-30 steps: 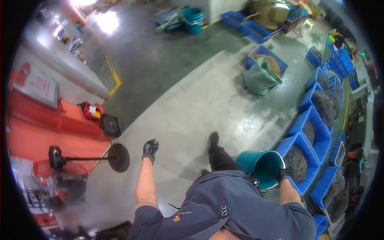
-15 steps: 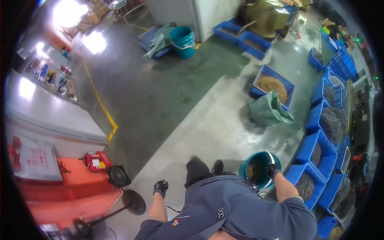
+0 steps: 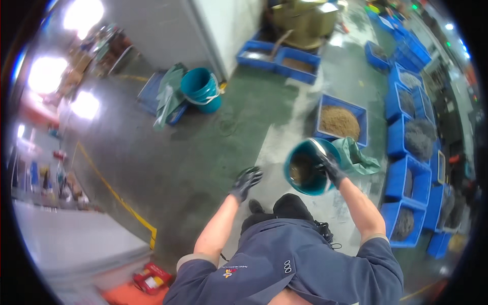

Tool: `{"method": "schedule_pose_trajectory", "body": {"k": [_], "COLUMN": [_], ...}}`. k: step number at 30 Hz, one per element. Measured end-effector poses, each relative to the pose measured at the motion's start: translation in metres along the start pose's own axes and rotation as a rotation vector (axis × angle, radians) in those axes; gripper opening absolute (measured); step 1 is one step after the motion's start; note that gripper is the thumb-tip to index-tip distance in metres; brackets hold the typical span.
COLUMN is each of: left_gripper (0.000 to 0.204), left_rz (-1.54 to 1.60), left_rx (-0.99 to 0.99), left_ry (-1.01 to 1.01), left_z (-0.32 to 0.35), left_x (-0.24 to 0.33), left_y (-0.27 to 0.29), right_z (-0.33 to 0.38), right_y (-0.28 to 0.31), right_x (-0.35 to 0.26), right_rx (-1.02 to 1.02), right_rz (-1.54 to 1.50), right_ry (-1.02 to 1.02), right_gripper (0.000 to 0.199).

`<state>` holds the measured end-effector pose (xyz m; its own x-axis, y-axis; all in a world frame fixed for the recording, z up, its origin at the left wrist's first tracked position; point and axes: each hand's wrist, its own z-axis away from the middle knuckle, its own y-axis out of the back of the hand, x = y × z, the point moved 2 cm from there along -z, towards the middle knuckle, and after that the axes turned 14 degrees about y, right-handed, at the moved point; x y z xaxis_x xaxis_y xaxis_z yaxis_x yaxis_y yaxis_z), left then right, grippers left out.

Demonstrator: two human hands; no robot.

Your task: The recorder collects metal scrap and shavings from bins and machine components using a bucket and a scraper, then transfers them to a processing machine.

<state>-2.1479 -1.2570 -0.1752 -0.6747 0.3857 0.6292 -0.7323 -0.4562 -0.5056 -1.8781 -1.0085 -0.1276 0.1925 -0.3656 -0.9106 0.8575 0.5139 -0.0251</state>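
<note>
My right hand, in a dark glove, is closed on the white-gripped handle of a teal bucket. The bucket hangs in front of me, slightly right, with something greyish-brown low inside it; I cannot make out what. Out to the left, my gloved left hand is held in the air with fingers extended and nothing in it. Just beyond the bucket, a green woven sack stands partly hidden behind it. Tan granules fill a blue crate beside the sack.
Blue bins of grey material line the right side. Ahead left, a second teal bucket stands by a green sheet and a wall corner. Shallow blue trays sit below a brass-coloured machine. A yellow floor line runs along the left.
I have moved forward, closer to the tan-filled crate and green sack. The bucket, still in my right hand, has swung forward from my side. My left hand has also come forward and up.
</note>
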Motion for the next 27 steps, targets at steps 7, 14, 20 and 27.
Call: {"method": "schedule_pose_trajectory", "body": {"k": [7, 14, 20, 27], "left_gripper": [0.035, 0.034, 0.03, 0.026], "left_rz": [0.066, 0.252, 0.025, 1.499], "left_rx": [-0.043, -0.049, 0.242, 0.009], "left_ry": [0.202, 0.188, 0.136, 0.619], "left_z": [-0.169, -0.331, -0.448, -0.618], "left_x": [0.157, 0.23, 0.306, 0.331], "left_y": [-0.12, -0.033, -0.002, 0.148], "right_z": [-0.134, -0.268, -0.196, -0.161], "right_y": [-0.131, -0.033, 0.177, 0.246], "right_x": [-0.079, -0.042, 0.081, 0.071], "right_rx": [-0.353, 0.107, 0.505, 0.772], "right_rz": [0.543, -0.218, 0.174, -0.588], "right_ry": [0.83, 0.327, -0.042, -0.769], "right_gripper": [0.048, 0.044, 0.042, 0.036]}}
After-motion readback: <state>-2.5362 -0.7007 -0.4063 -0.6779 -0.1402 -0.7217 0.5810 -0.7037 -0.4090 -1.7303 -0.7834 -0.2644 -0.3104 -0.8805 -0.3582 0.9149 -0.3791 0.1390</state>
